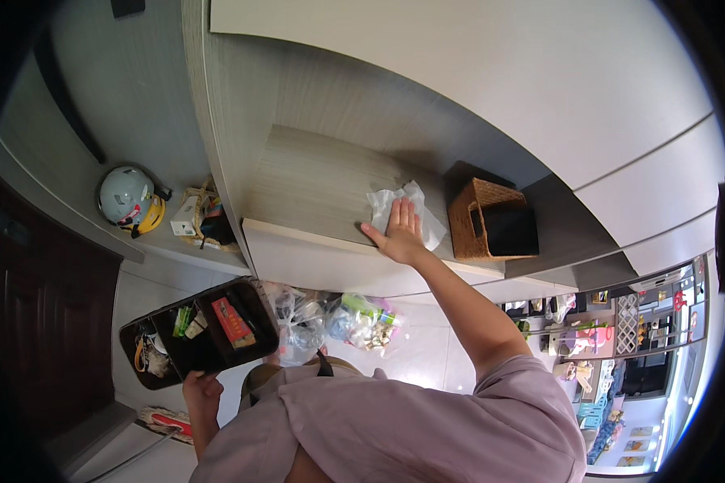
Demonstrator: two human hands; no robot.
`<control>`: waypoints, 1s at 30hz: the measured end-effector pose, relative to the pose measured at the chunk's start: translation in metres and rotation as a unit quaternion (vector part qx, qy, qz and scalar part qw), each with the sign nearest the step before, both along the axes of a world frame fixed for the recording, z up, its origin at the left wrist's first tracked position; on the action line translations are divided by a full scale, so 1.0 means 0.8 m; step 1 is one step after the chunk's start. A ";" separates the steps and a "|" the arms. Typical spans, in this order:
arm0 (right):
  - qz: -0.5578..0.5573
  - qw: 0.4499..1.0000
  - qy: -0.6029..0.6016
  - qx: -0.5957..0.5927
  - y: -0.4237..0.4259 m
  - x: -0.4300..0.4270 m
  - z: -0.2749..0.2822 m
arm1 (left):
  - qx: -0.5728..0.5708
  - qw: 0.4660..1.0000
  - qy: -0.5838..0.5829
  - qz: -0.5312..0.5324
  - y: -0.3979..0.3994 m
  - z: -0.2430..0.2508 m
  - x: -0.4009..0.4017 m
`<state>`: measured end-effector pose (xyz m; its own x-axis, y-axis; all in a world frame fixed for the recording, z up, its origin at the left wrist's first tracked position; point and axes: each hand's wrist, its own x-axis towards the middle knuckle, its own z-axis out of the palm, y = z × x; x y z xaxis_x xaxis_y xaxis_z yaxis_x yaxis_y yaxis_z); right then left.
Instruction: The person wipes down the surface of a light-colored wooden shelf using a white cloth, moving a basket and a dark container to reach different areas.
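My right hand point(403, 232) lies flat with spread fingers on a crumpled white wipe or tissue point(432, 224), pressing it on the wood-grain shelf point(314, 187) of a cabinet niche. A woven basket point(468, 211) with a black panel at its side stands just right of the wipe. Low on the left, my left hand point(202, 389) grips the rim of a dark divided tray point(199, 353). In the tray's compartments are a red box point(231, 320), green packets point(182, 321) and several small items.
A grey and yellow helmet point(127, 196) and a straw basket point(223, 243) with a white box sit on the left ledge. Filled plastic bags point(365, 323) stand on the floor below the shelf. A red-and-white mop head point(168, 421) lies near my left forearm.
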<state>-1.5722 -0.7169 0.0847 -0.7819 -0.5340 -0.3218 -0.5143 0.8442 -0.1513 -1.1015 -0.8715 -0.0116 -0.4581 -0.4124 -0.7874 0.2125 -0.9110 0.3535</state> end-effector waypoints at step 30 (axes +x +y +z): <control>0.007 0.999 0.038 -0.005 -0.124 -0.053 0.006 | 0.043 0.998 0.009 -0.050 -0.015 0.010 -0.056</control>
<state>-1.6144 -0.8157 0.0898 -0.7969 -0.5471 -0.2561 -0.5357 0.8360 -0.1188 -1.1464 -0.8831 -0.0035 -0.5085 -0.2954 -0.8088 0.1257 -0.9547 0.2696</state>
